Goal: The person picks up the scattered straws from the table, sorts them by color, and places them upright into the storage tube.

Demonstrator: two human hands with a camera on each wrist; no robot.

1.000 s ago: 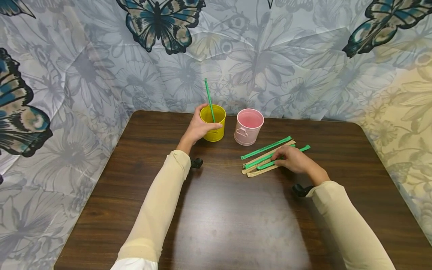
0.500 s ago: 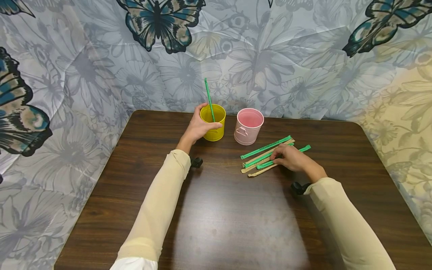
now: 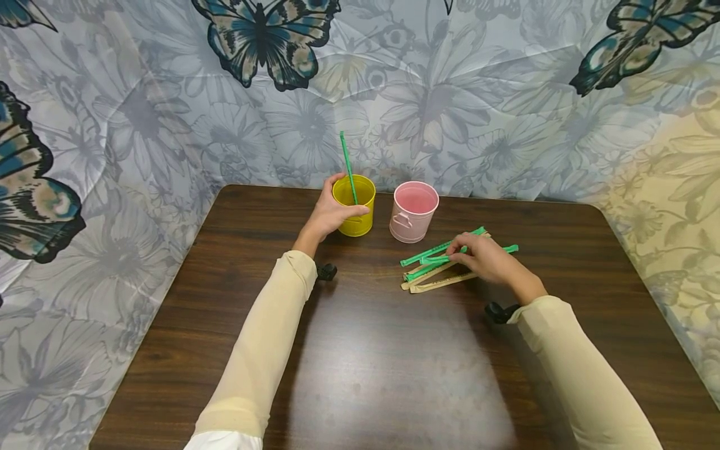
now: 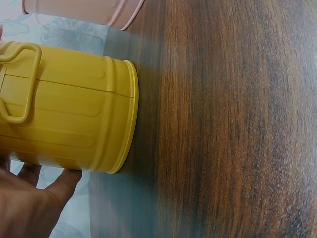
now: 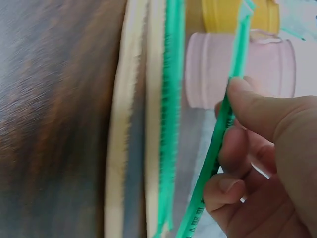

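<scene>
My left hand (image 3: 328,214) grips the yellow bucket (image 3: 360,229), thumb across its front and fingers at its left side. A green wrapped straw (image 3: 347,162) leans upright inside this bucket, its top well above the rim. My right hand (image 3: 488,257) pinches another green wrapped straw (image 5: 212,148) between thumb and fingers, lifted over the pile. Below it lie several wrapped straws, among them a green one (image 5: 171,124) and a tan one (image 3: 441,284). In the left wrist view the yellow bucket's folded handle (image 4: 33,84) faces the camera.
A pink bucket (image 3: 413,217) stands just right of the yellow one, near the back edge of the brown table (image 3: 405,369). Behind the table hangs a butterfly-patterned cloth (image 3: 433,119).
My right hand has picked a green wrapped straw out of the pile and raised it slightly towards the back. The left hand and both buckets have stayed in place.
</scene>
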